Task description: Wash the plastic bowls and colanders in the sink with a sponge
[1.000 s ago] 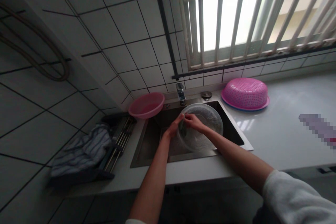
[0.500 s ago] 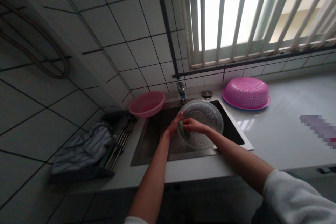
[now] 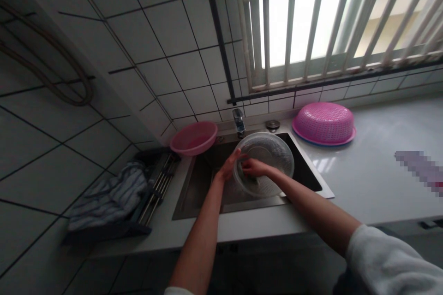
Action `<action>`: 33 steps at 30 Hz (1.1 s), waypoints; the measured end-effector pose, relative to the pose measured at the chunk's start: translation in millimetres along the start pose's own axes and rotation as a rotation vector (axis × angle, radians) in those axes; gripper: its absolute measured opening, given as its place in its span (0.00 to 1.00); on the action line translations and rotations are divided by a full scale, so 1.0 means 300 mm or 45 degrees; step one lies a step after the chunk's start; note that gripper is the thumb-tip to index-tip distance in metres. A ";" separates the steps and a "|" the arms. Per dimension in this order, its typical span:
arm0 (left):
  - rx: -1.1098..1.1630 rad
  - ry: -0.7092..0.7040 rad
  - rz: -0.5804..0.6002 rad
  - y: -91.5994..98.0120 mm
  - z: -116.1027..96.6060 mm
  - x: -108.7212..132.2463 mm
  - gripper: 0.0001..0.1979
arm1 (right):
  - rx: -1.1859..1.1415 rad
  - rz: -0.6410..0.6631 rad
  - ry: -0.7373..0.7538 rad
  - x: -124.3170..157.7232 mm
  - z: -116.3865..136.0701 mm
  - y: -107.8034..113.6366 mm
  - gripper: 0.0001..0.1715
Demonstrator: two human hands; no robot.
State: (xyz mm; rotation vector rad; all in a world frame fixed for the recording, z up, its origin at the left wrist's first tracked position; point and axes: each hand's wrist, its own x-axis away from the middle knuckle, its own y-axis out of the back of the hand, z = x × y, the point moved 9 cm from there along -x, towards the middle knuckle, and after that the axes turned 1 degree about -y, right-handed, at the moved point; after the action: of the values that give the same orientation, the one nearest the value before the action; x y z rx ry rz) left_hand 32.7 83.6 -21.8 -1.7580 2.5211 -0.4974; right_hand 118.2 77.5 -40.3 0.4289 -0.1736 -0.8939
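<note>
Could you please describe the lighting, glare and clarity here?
Head view: the barred window is partly blown out; head view: glare streaks the counter beside the sink; head view: a patch near the right edge is pixelated; head view: what the right hand holds is too dim to identify.

Two hands (image 3: 255,167), one clear bowl (image 3: 277,154) counted; from bowl, one faucet (image 3: 238,122) seen at eleven o'clock, one pink basin (image 3: 194,139) at ten, one pink basket (image 3: 324,123) at two.
</note>
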 end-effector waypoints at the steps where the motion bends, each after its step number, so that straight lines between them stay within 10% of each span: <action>1: 0.001 -0.015 -0.011 0.002 -0.004 -0.001 0.35 | 0.041 0.023 -0.013 0.001 -0.006 -0.010 0.14; 9: -0.079 -0.123 0.137 -0.056 -0.024 0.005 0.32 | 0.230 -0.741 -0.055 0.054 0.026 0.226 0.06; 19: 0.110 0.020 0.013 0.000 -0.011 -0.004 0.34 | 0.266 -0.132 -0.016 0.015 0.013 0.037 0.09; 26: 0.114 0.153 0.168 -0.047 0.028 0.001 0.29 | -0.127 -1.071 0.065 0.099 0.100 0.278 0.13; 29: 0.084 0.159 0.172 -0.043 0.037 -0.001 0.29 | -0.259 -0.916 0.123 0.076 0.104 0.252 0.16; 33: 0.075 0.050 0.096 -0.016 0.015 -0.006 0.31 | -0.293 -0.246 0.192 0.014 0.126 0.071 0.17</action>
State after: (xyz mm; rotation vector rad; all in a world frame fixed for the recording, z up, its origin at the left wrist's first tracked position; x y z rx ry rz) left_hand 38.6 82.8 -25.0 -1.6429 2.5594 -0.6009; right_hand 123.9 75.0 2.7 0.2999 0.1104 -1.0539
